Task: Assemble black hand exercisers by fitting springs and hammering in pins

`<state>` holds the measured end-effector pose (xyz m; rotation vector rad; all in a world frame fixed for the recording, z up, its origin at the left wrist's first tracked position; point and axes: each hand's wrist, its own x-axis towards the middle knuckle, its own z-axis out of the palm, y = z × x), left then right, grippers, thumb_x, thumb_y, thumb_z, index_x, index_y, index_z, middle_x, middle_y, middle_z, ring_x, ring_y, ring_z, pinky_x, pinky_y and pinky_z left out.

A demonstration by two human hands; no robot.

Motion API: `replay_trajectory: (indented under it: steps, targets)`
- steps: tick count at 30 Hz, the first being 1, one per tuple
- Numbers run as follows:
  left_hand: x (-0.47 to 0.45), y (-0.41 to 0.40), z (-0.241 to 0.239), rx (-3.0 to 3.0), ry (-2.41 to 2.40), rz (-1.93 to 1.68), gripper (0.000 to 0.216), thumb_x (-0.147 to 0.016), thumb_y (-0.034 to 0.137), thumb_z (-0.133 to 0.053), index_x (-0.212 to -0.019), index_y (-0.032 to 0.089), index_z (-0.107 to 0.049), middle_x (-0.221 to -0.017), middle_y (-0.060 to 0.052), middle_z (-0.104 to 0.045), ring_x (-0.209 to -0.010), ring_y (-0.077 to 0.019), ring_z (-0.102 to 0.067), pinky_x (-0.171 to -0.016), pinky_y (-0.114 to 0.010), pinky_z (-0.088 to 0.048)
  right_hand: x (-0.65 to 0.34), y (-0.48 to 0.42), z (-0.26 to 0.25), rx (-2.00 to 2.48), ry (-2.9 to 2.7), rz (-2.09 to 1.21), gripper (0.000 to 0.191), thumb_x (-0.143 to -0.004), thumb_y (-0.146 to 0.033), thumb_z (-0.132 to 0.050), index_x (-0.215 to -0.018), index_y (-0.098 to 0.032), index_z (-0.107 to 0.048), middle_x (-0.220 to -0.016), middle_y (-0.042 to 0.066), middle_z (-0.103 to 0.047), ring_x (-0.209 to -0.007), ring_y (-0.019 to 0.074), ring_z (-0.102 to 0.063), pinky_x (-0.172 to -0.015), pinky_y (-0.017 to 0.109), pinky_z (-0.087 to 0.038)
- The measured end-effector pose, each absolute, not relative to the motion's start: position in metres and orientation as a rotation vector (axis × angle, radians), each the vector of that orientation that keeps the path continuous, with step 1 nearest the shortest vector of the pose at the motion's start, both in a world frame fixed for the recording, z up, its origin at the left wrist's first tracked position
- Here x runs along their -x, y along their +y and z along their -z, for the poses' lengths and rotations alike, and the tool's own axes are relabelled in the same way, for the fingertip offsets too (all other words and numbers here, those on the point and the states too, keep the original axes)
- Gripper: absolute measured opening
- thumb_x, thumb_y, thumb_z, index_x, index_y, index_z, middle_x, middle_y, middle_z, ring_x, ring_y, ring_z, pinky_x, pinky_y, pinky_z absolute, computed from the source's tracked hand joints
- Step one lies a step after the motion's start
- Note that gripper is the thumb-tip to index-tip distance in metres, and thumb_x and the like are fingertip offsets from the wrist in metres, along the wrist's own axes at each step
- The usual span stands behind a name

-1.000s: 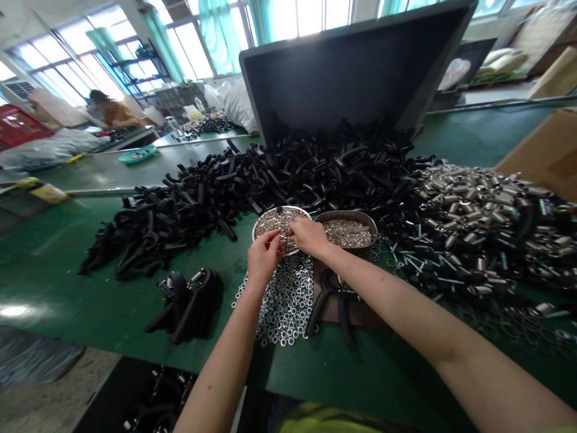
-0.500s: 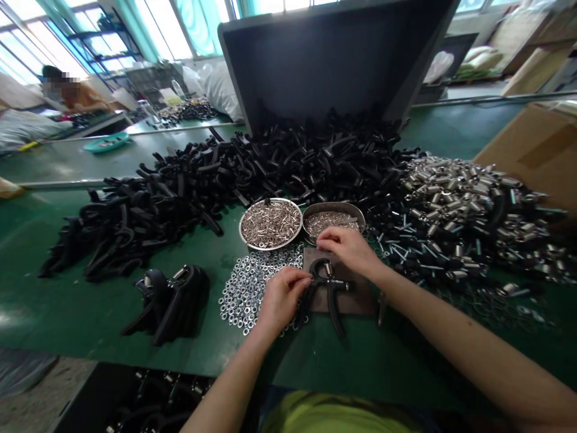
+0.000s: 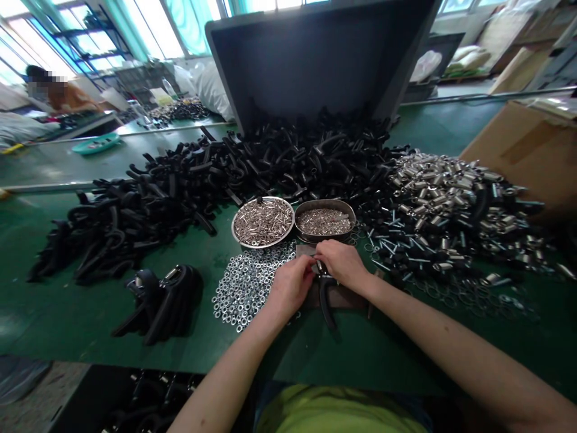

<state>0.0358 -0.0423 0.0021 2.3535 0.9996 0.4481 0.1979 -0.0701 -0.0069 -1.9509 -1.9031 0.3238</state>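
Both hands meet over a black hand grip exerciser (image 3: 325, 304) with a silver spring, lying on a brown metal plate (image 3: 349, 297). My left hand (image 3: 292, 285) is closed on its upper left side, fingertips bent inward near the spring. From the right, my right hand (image 3: 341, 263) is closed over its top end, with the fingertips close to those of the left. Any small part between the fingers is hidden. One black handle points down toward me; the rest is mostly covered by the hands.
Silver nuts (image 3: 246, 288) lie left of the plate. Behind it stand a round dish of pins (image 3: 264, 221) and an oval tin of small metal parts (image 3: 325, 221). Black handles (image 3: 270, 159) and springs (image 3: 433, 186) are heaped around. Assembled grips (image 3: 164, 300) stand left. A person (image 3: 63, 96) sits far left.
My right hand has come down from near the tin onto the top of the exerciser. My left hand has closed in beside it. The view has shifted slightly.
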Motion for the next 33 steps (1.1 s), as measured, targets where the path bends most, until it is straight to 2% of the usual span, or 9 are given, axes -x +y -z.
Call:
replay_trajectory:
  steps: [3, 8, 11, 14, 17, 20, 25, 30, 33]
  targets:
    - [-0.039, -0.044, -0.004, -2.668, 0.883, -0.364, 0.023, -0.083, 0.010, -0.049, -0.098, 0.020, -0.062, -0.085, -0.007, -0.065, -0.080, -0.0192, -0.060, -0.072, -0.030, -0.046, -0.197, -0.078, -0.001, 1.935, -2.014, -0.257, 0.019, -0.091, -0.023, -0.046, -0.085, -0.019, -0.064, -0.089, 0.006, -0.066, -0.087, 0.0189, -0.056, -0.070, 0.027, -0.040]
    - [-0.032, -0.049, 0.006, -2.717, 0.823, -0.414, 0.023, -0.090, 0.021, -0.044, -0.096, 0.020, -0.066, -0.086, -0.008, -0.066, -0.080, -0.0188, -0.059, -0.074, -0.031, -0.049, -0.227, -0.131, -0.014, 2.009, -2.030, -0.042, 0.026, -0.090, -0.028, -0.049, -0.113, -0.023, -0.058, -0.108, 0.006, -0.064, -0.097, 0.0201, -0.056, -0.074, 0.029, -0.046]
    - [-0.023, -0.058, 0.013, -2.649, 0.868, -0.547, 0.026, -0.089, 0.020, -0.046, -0.108, 0.022, -0.064, -0.108, -0.009, -0.062, -0.096, -0.0204, -0.057, -0.082, -0.033, -0.049, -0.256, -0.189, -0.003, 2.250, -1.949, -0.010, 0.023, -0.086, -0.042, -0.052, -0.098, -0.025, -0.060, -0.099, 0.006, -0.063, -0.089, 0.0223, -0.059, -0.057, 0.029, -0.046]
    - [-0.017, -0.068, 0.013, -2.621, 1.032, -0.447, 0.037, -0.087, 0.017, -0.047, -0.119, 0.030, -0.059, -0.121, -0.009, -0.053, -0.099, -0.0222, -0.056, -0.072, -0.032, -0.051, -0.275, -0.236, 0.019, 2.395, -1.885, -0.025, 0.024, -0.084, -0.046, -0.051, -0.085, -0.023, -0.057, -0.085, 0.007, -0.061, -0.077, 0.0237, -0.059, -0.057, 0.032, -0.046]
    - [-0.016, -0.073, 0.008, -2.625, 1.135, -0.286, 0.041, -0.088, 0.020, -0.045, -0.124, 0.037, -0.055, -0.117, -0.008, -0.052, -0.093, -0.0225, -0.057, -0.059, -0.028, -0.049, -0.275, -0.249, 0.025, 2.486, -1.755, -0.110, 0.023, -0.087, -0.043, -0.044, -0.081, -0.022, -0.053, -0.078, 0.007, -0.062, -0.070, 0.0237, -0.061, -0.057, 0.034, -0.046]
    - [-0.017, -0.074, 0.005, -2.651, 1.146, -0.230, 0.042, -0.089, 0.021, -0.043, -0.126, 0.038, -0.053, -0.106, -0.008, -0.055, -0.087, -0.0216, -0.057, -0.059, -0.028, -0.047, -0.260, -0.227, 0.002, 2.420, -1.622, -0.269, 0.025, -0.090, -0.041, -0.037, -0.090, -0.023, -0.054, -0.080, 0.005, -0.066, -0.062, 0.0222, -0.063, -0.053, 0.032, -0.045]
    - [-0.017, -0.074, 0.013, -2.682, 1.090, -0.316, 0.043, -0.090, 0.017, -0.040, -0.127, 0.032, -0.054, -0.099, -0.009, -0.055, -0.085, -0.0197, -0.053, -0.071, -0.031, -0.047, -0.227, -0.164, -0.033, 1.932, -1.617, -0.362, 0.035, -0.095, -0.030, -0.025, -0.120, -0.022, -0.049, -0.100, 0.008, -0.069, -0.083, 0.0202, -0.066, -0.070, 0.030, -0.049]
    - [-0.014, -0.073, 0.024, -2.648, 1.028, -0.446, 0.044, -0.088, 0.013, -0.040, -0.127, 0.026, -0.054, -0.097, -0.009, -0.055, -0.085, -0.0199, -0.052, -0.075, -0.034, -0.048, -0.218, -0.142, -0.028, 1.986, -1.719, -0.486, 0.032, -0.095, -0.026, -0.030, -0.114, -0.025, -0.056, -0.097, 0.004, -0.071, -0.084, 0.0202, -0.068, -0.072, 0.029, -0.051]
    - [-0.012, -0.074, 0.029, -2.533, 1.068, -0.553, 0.048, -0.084, 0.012, -0.045, -0.130, 0.022, -0.048, -0.099, -0.009, -0.058, -0.089, -0.0204, -0.055, -0.080, -0.036, -0.048, -0.213, -0.156, -0.031, 1.874, -1.706, -0.378, 0.035, -0.095, -0.024, -0.030, -0.123, -0.023, -0.051, -0.113, 0.005, -0.067, -0.098, 0.0191, -0.065, -0.084, 0.031, -0.050]
